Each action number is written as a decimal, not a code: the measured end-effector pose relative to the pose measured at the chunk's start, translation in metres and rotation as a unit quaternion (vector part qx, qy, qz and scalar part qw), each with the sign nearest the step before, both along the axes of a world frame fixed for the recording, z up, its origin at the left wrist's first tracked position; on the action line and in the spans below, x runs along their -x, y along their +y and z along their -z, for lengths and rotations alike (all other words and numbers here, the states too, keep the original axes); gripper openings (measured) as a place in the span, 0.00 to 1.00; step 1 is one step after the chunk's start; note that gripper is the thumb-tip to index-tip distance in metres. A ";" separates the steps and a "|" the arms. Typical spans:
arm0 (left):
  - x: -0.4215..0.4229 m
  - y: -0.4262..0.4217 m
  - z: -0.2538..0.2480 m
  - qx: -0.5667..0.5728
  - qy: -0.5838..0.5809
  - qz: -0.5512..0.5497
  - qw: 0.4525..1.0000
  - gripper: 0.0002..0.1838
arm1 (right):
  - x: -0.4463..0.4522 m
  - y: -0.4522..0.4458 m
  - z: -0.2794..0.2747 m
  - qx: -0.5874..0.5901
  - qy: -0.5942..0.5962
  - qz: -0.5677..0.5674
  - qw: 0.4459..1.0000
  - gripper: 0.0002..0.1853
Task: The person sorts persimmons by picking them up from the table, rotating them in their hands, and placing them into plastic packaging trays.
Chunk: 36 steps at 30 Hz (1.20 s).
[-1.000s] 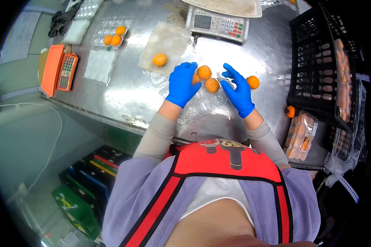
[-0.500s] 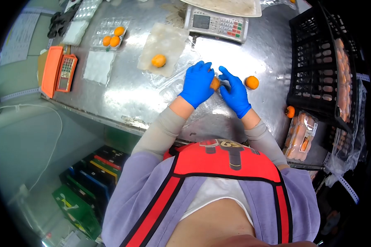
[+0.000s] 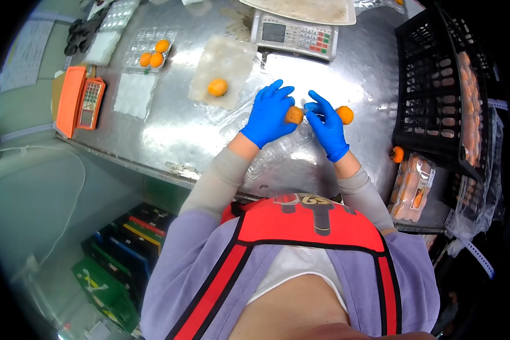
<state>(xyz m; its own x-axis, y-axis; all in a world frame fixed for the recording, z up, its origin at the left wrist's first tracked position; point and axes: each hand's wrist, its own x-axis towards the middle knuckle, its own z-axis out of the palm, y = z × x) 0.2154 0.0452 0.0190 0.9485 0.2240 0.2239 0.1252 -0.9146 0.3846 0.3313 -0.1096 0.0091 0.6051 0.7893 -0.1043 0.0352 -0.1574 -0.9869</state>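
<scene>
My left hand (image 3: 270, 115), in a blue glove, is closed around an orange fruit (image 3: 293, 115) over a clear plastic tray (image 3: 275, 152). Just right of that fruit, my right hand (image 3: 326, 126) has its thumb and forefinger near each other; whether something small is between them cannot be made out. Another orange fruit (image 3: 345, 115) lies on the metal table beside the right hand. To the left, one more fruit (image 3: 217, 87) rests on a pale sheet (image 3: 224, 59). Other fruits under my left hand, if any, are hidden.
A scale (image 3: 294, 35) stands at the back. On the right are a black crate (image 3: 428, 85), a packed fruit tray (image 3: 412, 190) and a small fruit (image 3: 397, 154). At the left are an orange device (image 3: 89, 103) and a clear tray with three fruits (image 3: 135, 50).
My left hand has moved right from its earlier place and now covers the spot where several fruits showed. My right hand has shifted only slightly, staying beside the fruit.
</scene>
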 end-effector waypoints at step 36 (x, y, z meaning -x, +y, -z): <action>0.022 -0.022 -0.061 0.587 -0.218 -0.161 0.763 0.21 | 0.021 0.014 -0.105 -0.144 0.059 -0.028 0.987 0.38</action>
<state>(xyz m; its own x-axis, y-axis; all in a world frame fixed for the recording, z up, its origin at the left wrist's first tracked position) 0.1930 0.0237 0.0801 0.6950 0.7183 -0.0315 -0.1044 0.1441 0.9840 0.3102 -0.0951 0.1145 0.5574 0.8280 0.0617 -0.0829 0.1294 -0.9881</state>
